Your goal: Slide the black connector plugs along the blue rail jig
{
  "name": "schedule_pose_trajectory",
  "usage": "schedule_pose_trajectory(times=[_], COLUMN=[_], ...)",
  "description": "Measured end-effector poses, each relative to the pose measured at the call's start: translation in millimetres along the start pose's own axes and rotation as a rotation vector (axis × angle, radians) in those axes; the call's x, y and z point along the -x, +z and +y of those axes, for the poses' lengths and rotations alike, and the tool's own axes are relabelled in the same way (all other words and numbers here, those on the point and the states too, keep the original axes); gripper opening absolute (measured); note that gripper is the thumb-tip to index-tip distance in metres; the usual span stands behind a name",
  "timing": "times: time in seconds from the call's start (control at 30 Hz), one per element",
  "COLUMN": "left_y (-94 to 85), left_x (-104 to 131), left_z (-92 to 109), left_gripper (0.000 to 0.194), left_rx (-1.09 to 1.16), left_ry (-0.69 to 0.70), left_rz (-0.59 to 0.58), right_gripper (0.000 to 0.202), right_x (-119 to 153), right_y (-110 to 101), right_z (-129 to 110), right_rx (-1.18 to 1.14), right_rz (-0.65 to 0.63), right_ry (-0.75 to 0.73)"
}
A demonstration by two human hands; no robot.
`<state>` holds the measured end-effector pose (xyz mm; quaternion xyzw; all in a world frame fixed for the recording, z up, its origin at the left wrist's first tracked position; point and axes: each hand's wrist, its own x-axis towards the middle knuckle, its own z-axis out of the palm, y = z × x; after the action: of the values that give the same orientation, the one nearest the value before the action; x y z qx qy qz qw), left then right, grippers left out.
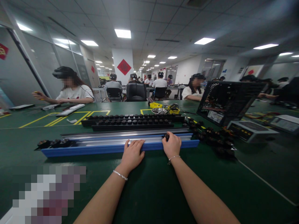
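Observation:
A long blue channel [98, 151] with a silvery inner floor lies across the table in front of me. My left hand [132, 154] grips its near wall around the middle, fingers curled over the top edge and thumb on the outer side. Near the channel's right end, my right hand [172, 144] is closed on a small black socket module [166, 136], partly hidden by the fingers. Several similar black modules [55, 143] sit in a row at the channel's left end. Directly behind lies another rail [93, 135], dark with a shiny inside.
Two black strips filled with modules [133, 122] lie farther back. Loose black modules [217, 141] are heaped at right, near an open computer case [230, 101] and a power supply box [251, 130]. Yellow trays [156, 105] and a metal dish [159, 110] stand behind. Co-workers sit across the table.

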<state>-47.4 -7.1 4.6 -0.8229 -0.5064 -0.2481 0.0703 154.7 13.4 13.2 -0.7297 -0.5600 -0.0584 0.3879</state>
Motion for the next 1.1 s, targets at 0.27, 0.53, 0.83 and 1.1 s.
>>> schedule_pose_trajectory(times=[0.27, 0.53, 0.83, 1.1], left_y=[-2.1, -1.9, -2.2, -1.9], left_x=[0, 0, 0, 0], left_z=[1, 1, 0, 0], left_gripper=[0.045, 0.045, 0.044, 0.044], left_rx=[-0.010, 0.017, 0.020, 0.023], left_ry=[-0.006, -0.006, 0.000, -0.004], left_rz=[-0.008, -0.011, -0.013, -0.015], right_gripper=[0.031, 0.032, 0.034, 0.035], right_x=[-3, -6, -7, -9], right_y=[1, -2, -5, -7], right_z=[5, 10, 11, 14], right_rx=[0.013, 0.032, 0.032, 0.052], right_rz=[0.029, 0.059, 0.051, 0.048], right_ry=[0.019, 0.060, 0.073, 0.098])
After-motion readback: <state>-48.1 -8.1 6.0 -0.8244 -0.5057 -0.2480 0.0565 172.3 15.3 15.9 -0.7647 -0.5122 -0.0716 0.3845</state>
